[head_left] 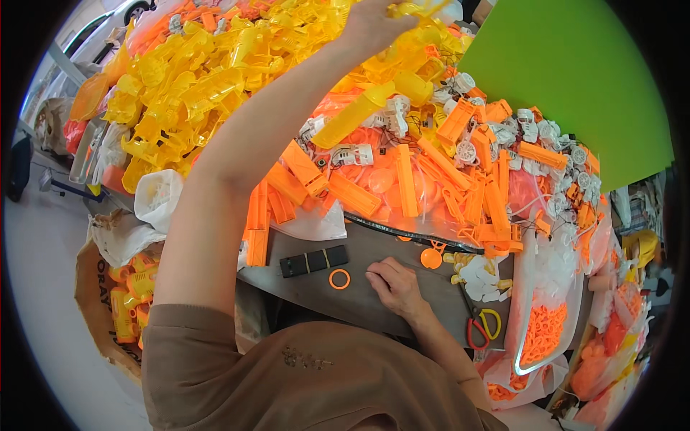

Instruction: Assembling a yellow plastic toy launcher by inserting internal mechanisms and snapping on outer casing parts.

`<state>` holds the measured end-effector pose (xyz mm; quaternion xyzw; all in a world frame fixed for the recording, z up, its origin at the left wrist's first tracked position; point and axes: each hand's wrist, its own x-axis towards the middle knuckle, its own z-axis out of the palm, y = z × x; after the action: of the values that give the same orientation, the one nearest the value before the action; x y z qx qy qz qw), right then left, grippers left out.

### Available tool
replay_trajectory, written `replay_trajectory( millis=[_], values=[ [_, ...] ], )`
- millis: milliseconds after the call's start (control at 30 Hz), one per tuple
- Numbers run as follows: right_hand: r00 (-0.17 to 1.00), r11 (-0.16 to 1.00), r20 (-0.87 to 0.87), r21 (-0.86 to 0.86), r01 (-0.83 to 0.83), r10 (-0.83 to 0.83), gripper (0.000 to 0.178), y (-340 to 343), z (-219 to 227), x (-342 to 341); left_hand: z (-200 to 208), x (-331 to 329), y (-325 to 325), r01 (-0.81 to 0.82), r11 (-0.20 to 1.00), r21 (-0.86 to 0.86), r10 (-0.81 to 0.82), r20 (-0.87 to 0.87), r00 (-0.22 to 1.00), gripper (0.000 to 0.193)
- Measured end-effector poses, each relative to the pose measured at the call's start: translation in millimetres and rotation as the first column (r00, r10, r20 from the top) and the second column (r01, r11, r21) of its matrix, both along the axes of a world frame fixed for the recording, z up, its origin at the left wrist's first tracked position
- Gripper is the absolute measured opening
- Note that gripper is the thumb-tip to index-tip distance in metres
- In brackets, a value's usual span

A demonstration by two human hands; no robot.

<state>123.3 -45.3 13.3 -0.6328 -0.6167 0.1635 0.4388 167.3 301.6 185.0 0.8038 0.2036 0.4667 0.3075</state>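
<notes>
My left arm stretches far across to the top edge, where my left hand (375,27) is closed on a translucent yellow plastic part (422,10) at the heap. Its fingers are partly cut off by the picture's edge. On the grey table (316,291), close to my body, rests my right hand (399,289) with its fingers curled in and nothing visible in them. To its left lie an orange ring (339,279) and a black block (313,261) with bands around it. Scissors (482,327) with one red and one yellow handle are to its right.
Yellow plastic shells (208,79) pile up at the far left. Orange casings (406,181) and white motor-like units with wires (352,154) cover the middle and right. A clear bin (522,337) holds small orange pieces. A green board (568,86) stands behind; a carton (97,298) sits lower left.
</notes>
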Motion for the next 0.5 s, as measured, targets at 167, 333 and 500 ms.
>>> replay_trajectory(
  millis=[167, 333, 500],
  values=[
    [1.0, 1.0, -0.015, 0.016, 0.004, -0.004, 0.008, -1, -2, 1, -12, 2, -5, 0.24, 0.793, 0.56, -0.034, -0.354, 0.935, 0.05],
    [1.0, 1.0, -0.003, 0.022, -0.019, 0.019, 0.007, -1, -4, 2, -32, -24, -4, 0.347, 0.808, 0.476, -0.149, -0.406, 0.902, 0.05],
    [1.0, 0.999, 0.002, 0.053, -0.006, 0.006, 0.008, -4, -7, 4, -27, -80, -58, 0.119, 0.876, 0.467, 0.075, -0.376, 0.924, 0.046]
  ],
)
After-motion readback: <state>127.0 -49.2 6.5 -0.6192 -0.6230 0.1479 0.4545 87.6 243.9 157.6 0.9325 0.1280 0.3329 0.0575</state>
